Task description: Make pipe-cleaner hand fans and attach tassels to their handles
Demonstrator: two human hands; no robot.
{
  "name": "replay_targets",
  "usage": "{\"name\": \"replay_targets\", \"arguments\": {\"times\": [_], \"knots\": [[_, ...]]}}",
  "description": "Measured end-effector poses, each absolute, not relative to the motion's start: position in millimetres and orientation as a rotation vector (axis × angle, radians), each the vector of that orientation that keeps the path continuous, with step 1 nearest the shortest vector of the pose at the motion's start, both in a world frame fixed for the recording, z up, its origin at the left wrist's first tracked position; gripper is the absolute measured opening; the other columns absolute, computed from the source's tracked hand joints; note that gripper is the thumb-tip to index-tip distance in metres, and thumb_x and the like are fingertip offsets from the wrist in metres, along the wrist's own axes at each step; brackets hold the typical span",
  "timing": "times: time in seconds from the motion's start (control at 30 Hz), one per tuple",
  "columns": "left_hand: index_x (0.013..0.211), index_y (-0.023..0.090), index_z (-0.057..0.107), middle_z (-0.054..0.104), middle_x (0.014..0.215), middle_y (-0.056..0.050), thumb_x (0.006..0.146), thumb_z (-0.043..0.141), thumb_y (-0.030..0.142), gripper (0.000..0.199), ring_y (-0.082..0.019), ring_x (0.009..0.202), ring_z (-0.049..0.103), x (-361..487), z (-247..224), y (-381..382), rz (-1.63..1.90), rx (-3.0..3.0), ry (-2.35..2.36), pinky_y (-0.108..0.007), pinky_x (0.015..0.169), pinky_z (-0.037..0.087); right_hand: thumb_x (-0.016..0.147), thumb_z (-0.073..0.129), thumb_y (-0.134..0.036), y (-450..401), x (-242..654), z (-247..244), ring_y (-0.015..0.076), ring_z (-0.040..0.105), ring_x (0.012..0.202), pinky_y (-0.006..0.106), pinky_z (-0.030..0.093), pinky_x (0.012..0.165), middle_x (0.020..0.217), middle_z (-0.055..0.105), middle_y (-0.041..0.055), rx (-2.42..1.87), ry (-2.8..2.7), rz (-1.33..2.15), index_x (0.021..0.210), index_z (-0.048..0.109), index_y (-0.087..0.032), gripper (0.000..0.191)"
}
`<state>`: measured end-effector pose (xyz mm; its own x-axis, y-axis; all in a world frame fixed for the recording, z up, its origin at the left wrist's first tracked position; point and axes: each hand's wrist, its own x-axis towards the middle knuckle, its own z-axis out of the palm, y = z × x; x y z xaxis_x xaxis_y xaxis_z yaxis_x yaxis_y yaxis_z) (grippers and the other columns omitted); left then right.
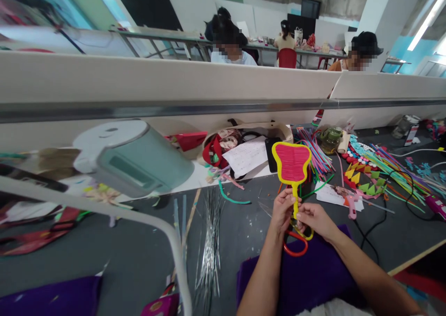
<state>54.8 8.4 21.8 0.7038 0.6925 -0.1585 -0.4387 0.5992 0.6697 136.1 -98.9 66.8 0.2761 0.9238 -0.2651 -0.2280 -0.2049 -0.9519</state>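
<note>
A fan-shaped piece (pixel 292 162) with a yellow outline and a pink-red middle stands upright on a yellow stem. My left hand (pixel 284 211) grips the stem from the left, just below the head. On the right side, the fingers of my right hand (pixel 313 218) pinch the lower part of the stem. A yellow loop shows beneath my fingers. Red-handled scissors (pixel 296 247) are just under my hands, their blades hidden. Below them lies purple cloth (pixel 313 279).
A lamp (pixel 139 158) with a curved white arm stands at the left. Silver wires (pixel 209 251) lie left of my arms. Colourful pipe cleaners (pixel 393 167), a pink glue gun (pixel 351 204) with its cord and a glass jar (pixel 330 139) are at the right. People sit beyond the partition (pixel 174 79).
</note>
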Motion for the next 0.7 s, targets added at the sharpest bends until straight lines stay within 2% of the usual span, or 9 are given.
{"name": "replay_targets", "arguments": {"times": [0.13, 0.2, 0.3, 0.37, 0.43, 0.57, 0.7], "knots": [[0.088, 0.014, 0.065, 0.071, 0.066, -0.003, 0.059, 0.085, 0.024, 0.037, -0.013, 0.054, 0.065, 56, 23, 6, 0.663, 0.668, 0.390, -0.021, 0.055, 0.052, 0.073, 0.071, -0.054, -100, 158, 70, 0.0118, 0.055, 0.050, 0.024, 0.047, 0.050, 0.057, 0.061, -0.0022, -1.489, -0.791, 1.008, 0.071, 0.060, -0.018, 0.038], [0.086, 0.014, 0.065, 0.071, 0.066, -0.003, 0.058, 0.086, 0.024, 0.037, -0.014, 0.057, 0.067, 57, 24, 4, 0.664, 0.691, 0.384, -0.022, 0.056, 0.053, 0.073, 0.071, -0.054, -97, 167, 75, 0.0138, 0.058, 0.056, 0.024, 0.048, 0.050, 0.062, 0.062, -0.0011, -1.489, -0.735, 0.854, 0.077, 0.063, -0.018, 0.037], [0.084, 0.014, 0.065, 0.071, 0.067, -0.002, 0.056, 0.087, 0.024, 0.038, -0.016, 0.059, 0.068, 57, 25, 2, 0.649, 0.741, 0.388, -0.024, 0.056, 0.054, 0.072, 0.074, -0.050, -88, 172, 85, 0.0181, 0.064, 0.075, 0.027, 0.052, 0.063, 0.081, 0.068, 0.0026, -1.389, -0.701, 0.734, 0.092, 0.066, -0.019, 0.038], [0.085, 0.014, 0.065, 0.070, 0.066, -0.001, 0.056, 0.087, 0.024, 0.038, -0.016, 0.059, 0.068, 57, 24, 0, 0.613, 0.777, 0.383, -0.026, 0.056, 0.055, 0.073, 0.075, -0.048, -81, 170, 89, 0.0198, 0.066, 0.084, 0.030, 0.052, 0.073, 0.089, 0.071, 0.0042, -1.295, -0.719, 0.738, 0.096, 0.068, -0.020, 0.037], [0.086, 0.014, 0.065, 0.070, 0.065, -0.001, 0.056, 0.087, 0.024, 0.039, -0.017, 0.057, 0.068, 57, 22, -2, 0.565, 0.813, 0.372, -0.028, 0.057, 0.055, 0.074, 0.074, -0.047, -74, 167, 90, 0.0201, 0.066, 0.082, 0.031, 0.051, 0.075, 0.088, 0.072, 0.0044, -1.224, -0.691, 0.753, 0.092, 0.069, -0.019, 0.033], [0.086, 0.012, 0.068, 0.070, 0.066, -0.003, 0.055, 0.088, 0.025, 0.039, -0.017, 0.055, 0.068, 56, 15, -1, 0.510, 0.866, 0.347, -0.028, 0.058, 0.055, 0.069, 0.077, -0.046, -65, 161, 82, 0.0178, 0.064, 0.065, 0.029, 0.050, 0.063, 0.076, 0.072, 0.0035, -1.197, -0.543, 0.741, 0.081, 0.068, -0.018, 0.032], [0.080, 0.010, 0.071, 0.071, 0.066, -0.006, 0.059, 0.085, 0.040, 0.040, -0.016, 0.053, 0.065, 55, 14, 8, 0.633, 0.878, 0.338, -0.026, 0.055, 0.053, 0.066, 0.080, -0.043, -67, 159, 73, 0.0180, 0.064, 0.063, 0.030, 0.051, 0.062, 0.072, 0.072, 0.0029, -1.215, -0.510, 0.731, 0.079, 0.069, -0.017, 0.032]]}}
